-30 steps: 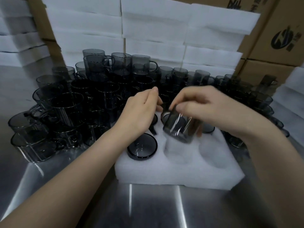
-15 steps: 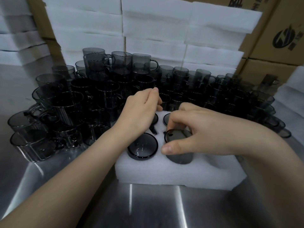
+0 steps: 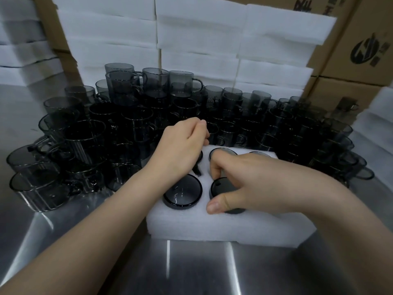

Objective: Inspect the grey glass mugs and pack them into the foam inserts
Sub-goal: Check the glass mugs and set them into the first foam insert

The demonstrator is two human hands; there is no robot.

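Observation:
A white foam insert (image 3: 234, 226) lies on the steel table in front of me. Grey glass mugs sit upside down in its cavities: one at the front left (image 3: 182, 193) and two at the back (image 3: 221, 151). My right hand (image 3: 255, 184) pinches the base of another upturned mug (image 3: 221, 186) between thumb and fingers; that mug is sunk in the front middle cavity. My left hand (image 3: 180, 150) rests as a curled fist over the back left cavity, where a mug handle (image 3: 197, 172) pokes out below it. The front right cavity is hidden by my right hand.
A dense pile of loose grey mugs (image 3: 136, 124) stands stacked behind and to both sides of the insert. White foam slabs (image 3: 200, 39) are stacked at the back, with cardboard boxes (image 3: 365, 50) at the right. Bare steel table (image 3: 191, 269) lies in front.
My right hand lowered the tilted mug from above the insert and pushed it upside down into the front middle cavity. My left hand stayed in place.

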